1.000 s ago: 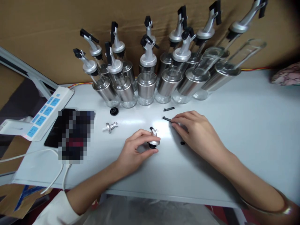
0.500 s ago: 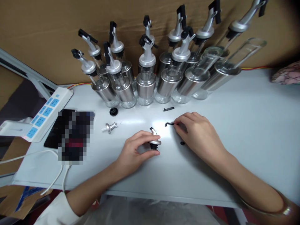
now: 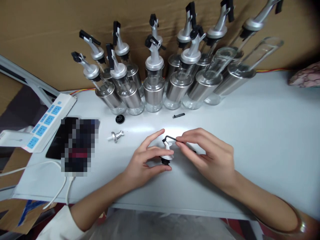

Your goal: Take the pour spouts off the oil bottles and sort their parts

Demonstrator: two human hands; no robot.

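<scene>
My left hand [image 3: 143, 159] grips a silver bottle pourer [image 3: 167, 156] between thumb and fingers, its index finger raised. The pourer stands upright with its black ribbed stopper at the bottom. In the fingertips of my right hand [image 3: 208, 156] is a thin black bent lever [image 3: 171, 137], whose hooked end is at the spout's tip; whether they touch is hard to tell. Behind my right fingers a small black part [image 3: 194, 151] lies partly hidden. Further back on the table lie a black strip [image 3: 179, 115], a black stopper [image 3: 120, 119] and another silver spout [image 3: 116, 136].
Several glass bottles with steel sleeves [image 3: 153, 90] stand along the cardboard wall, most with pourers fitted. A power strip [image 3: 45, 123], a phone [image 3: 56, 141], a second blurred device [image 3: 80, 146] and white cables [image 3: 61, 191] occupy the left. A patterned cloth item [image 3: 305, 76] lies far right.
My right hand has moved left, bringing the black lever to the tip of the pourer. My left index finger has lifted, and the pourer has shifted slightly toward me.
</scene>
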